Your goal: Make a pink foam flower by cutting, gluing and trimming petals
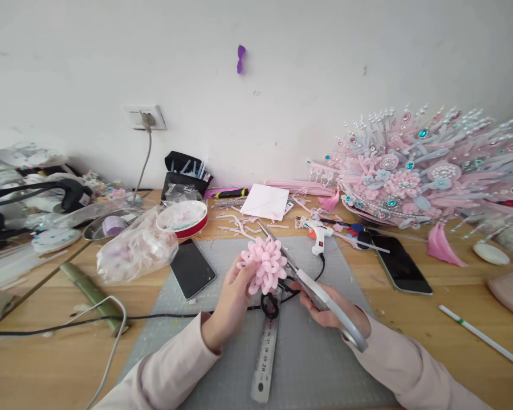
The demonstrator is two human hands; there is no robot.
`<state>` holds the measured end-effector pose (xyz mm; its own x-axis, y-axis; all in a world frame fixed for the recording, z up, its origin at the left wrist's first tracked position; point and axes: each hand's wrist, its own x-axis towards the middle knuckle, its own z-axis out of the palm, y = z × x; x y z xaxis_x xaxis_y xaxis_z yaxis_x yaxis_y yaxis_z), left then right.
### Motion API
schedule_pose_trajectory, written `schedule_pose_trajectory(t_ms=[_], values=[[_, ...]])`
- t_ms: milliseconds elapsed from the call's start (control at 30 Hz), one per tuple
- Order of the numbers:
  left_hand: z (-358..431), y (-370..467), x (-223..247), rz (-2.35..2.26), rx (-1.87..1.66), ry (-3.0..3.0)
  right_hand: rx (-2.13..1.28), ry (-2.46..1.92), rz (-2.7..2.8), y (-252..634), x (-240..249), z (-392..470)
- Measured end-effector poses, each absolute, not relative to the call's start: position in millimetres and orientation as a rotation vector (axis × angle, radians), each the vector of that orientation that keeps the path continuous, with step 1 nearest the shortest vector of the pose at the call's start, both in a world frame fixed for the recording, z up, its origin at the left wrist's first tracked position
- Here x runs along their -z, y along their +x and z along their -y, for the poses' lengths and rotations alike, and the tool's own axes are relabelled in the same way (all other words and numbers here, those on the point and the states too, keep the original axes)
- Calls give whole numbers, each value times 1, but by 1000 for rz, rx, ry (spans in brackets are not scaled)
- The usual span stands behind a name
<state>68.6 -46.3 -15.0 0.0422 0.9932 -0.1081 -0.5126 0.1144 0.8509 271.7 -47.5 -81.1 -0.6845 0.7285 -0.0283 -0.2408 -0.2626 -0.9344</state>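
The left hand (234,293) is clamped on a pink looped flower (265,266), which sits at its fingertips, on the side facing the right hand (344,303). The right hand is closed around the handles of the scissors (310,283); their blades run just beside the flower's right edge, whether touching I cannot tell. Flower and hands are above a grey mat (325,364) and a steel ruler (265,353)
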Motion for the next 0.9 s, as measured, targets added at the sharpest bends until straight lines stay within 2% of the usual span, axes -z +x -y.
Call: schedule_pose_trajectory(t_ms=[900], values=[[52,72,17,-834,-1287,716,-1937,-681,1470,268,50,56]])
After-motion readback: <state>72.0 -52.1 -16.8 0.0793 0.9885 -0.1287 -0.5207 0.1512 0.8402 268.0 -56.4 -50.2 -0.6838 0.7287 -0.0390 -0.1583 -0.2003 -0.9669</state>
